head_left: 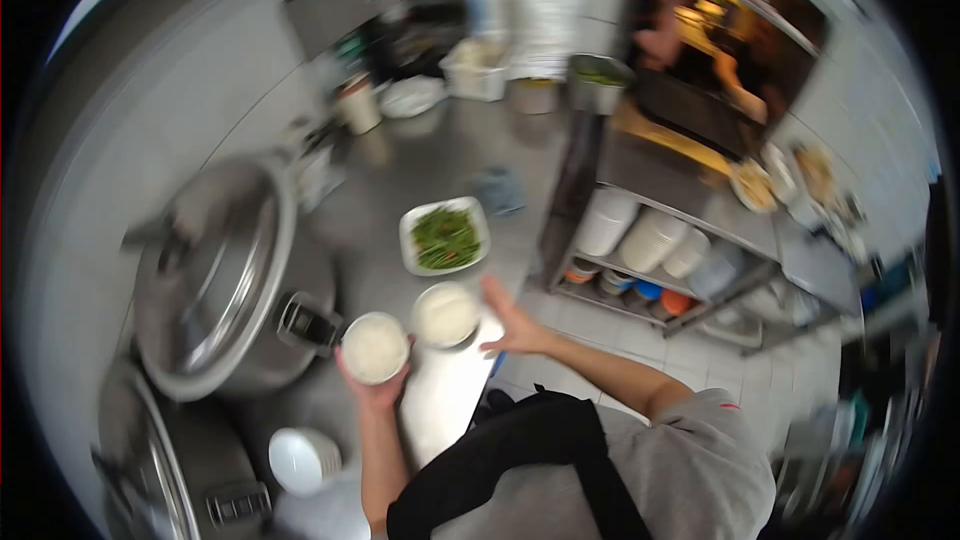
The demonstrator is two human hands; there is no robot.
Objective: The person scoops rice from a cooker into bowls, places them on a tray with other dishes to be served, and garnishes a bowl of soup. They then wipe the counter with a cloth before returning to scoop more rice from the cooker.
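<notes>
My left hand (374,390) is wrapped round a white bowl of rice (375,348), held near the large steel pot's handle. Just to its right, a second white bowl of rice (446,315) stands at the counter's edge. Beside that second bowl is my right hand (512,320), its thumb and fingers spread and nothing between them; a small gap seems to separate it from the bowl. Beyond the bowls, a square white dish of chopped green vegetables (445,236) rests on the steel counter (375,185).
Two large lidded pots (215,280) line the left. Stacked white bowls (303,460) stand at the lower left. A blurred clear container (498,191) is behind the dish. Shelves (690,202) with crockery stand at right. Another person's arm (738,90) shows through the opening.
</notes>
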